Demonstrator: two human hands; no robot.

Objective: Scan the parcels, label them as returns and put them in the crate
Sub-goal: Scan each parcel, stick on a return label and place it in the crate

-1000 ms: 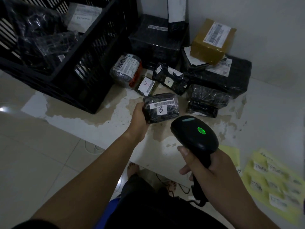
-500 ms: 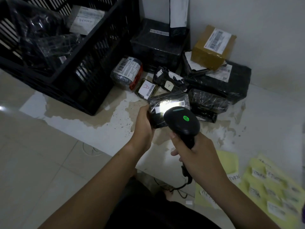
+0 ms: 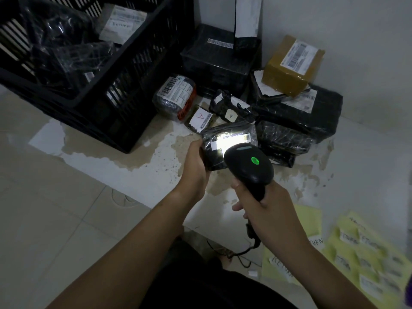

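The left hand [image 3: 196, 166] grips a black-wrapped parcel [image 3: 229, 131] by its left end, fingers curled under it and thumb on the near side. It holds the parcel just above the low white platform [image 3: 156, 166], in front of the pile. The right hand [image 3: 267, 215] has its fingers wrapped round the handle of a black scanner [image 3: 249, 166]. The scanner's green lamp is lit and its nose is close to the parcel. Its light falls bright on the parcel's barcode label [image 3: 234, 139].

The black slatted crate [image 3: 133, 90] stands at the upper left on the same platform. Inside it lie several black film-wrapped parcels [image 3: 66, 47]. At the back lies one with a white label [image 3: 122, 23] that bears handwriting, apparently "RETURN".

Right of the crate is the unsorted pile. It includes a rolled parcel with a barcode [image 3: 176, 94] and two small ones marked "A" [image 3: 200, 118] [image 3: 231, 110]. There is also a black box [image 3: 218, 61] against the wall. A brown box [image 3: 289, 65] sits atop a large black parcel [image 3: 312, 117], and flatter black packs [image 3: 283, 137] are stacked in front of it.

Yellow sheets [image 3: 361, 253] with white handwritten stickers lie at the lower right, blurred.
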